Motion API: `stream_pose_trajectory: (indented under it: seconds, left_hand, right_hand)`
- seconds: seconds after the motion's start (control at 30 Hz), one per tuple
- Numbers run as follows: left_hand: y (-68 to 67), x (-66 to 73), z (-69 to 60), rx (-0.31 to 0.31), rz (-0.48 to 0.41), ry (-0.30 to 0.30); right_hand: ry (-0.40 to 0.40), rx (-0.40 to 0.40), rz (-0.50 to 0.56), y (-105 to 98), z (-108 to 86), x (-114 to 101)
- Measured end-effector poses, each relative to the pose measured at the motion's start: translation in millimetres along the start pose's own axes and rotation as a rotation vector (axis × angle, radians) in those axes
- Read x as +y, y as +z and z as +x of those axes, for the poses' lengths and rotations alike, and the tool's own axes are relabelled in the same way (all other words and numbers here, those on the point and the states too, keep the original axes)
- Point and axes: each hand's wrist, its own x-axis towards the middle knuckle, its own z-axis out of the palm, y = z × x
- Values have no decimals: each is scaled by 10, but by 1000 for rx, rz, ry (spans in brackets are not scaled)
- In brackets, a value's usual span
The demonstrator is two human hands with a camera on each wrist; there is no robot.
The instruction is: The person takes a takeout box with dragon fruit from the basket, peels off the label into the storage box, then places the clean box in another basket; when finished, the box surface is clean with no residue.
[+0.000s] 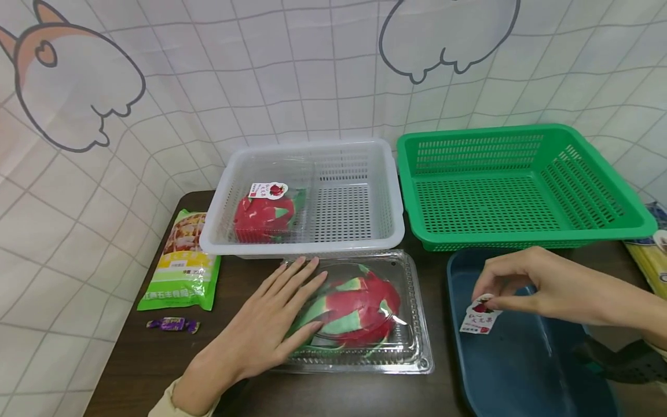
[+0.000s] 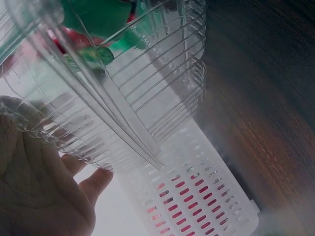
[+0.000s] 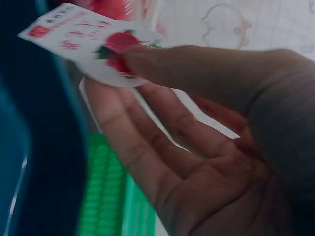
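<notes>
A clear lidded box [image 1: 411,324] with a red and green dragon fruit [image 1: 359,307] inside lies in front of the white basket. My left hand [image 1: 260,324] rests on its left side with fingers spread; the left wrist view shows that hand [image 2: 44,172] beside the box's ribbed wall [image 2: 162,73]. Over the blue tray [image 1: 521,359], my right hand [image 1: 531,284] pinches a white label [image 1: 476,323] with a dragon fruit picture. In the right wrist view the thumb of my right hand [image 3: 211,128] lies on the label [image 3: 74,32].
The white basket [image 1: 299,249] holds another clear box with a labelled dragon fruit [image 1: 266,219]. A green basket [image 1: 484,238] stands at the back right. On the left lie a green food bag [image 1: 182,266] and a purple candy [image 1: 173,324]; a yellow package [image 1: 646,263] is at the right edge.
</notes>
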Motion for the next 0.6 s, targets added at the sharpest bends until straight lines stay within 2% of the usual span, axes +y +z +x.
stream_pose_trajectory:
  seconds: [0.3,0.43,0.6]
  left_hand:
    - [-3,4,5,14,-9,16]
    - [-3,8,6,9,-10,13]
    - [-2,5,-5,9,-7,8]
  right_hand:
    - [137,-111,61,48,-41,195]
    - [138,-155,81,99,-33,269]
    - [140,-166,55,185,31,326]
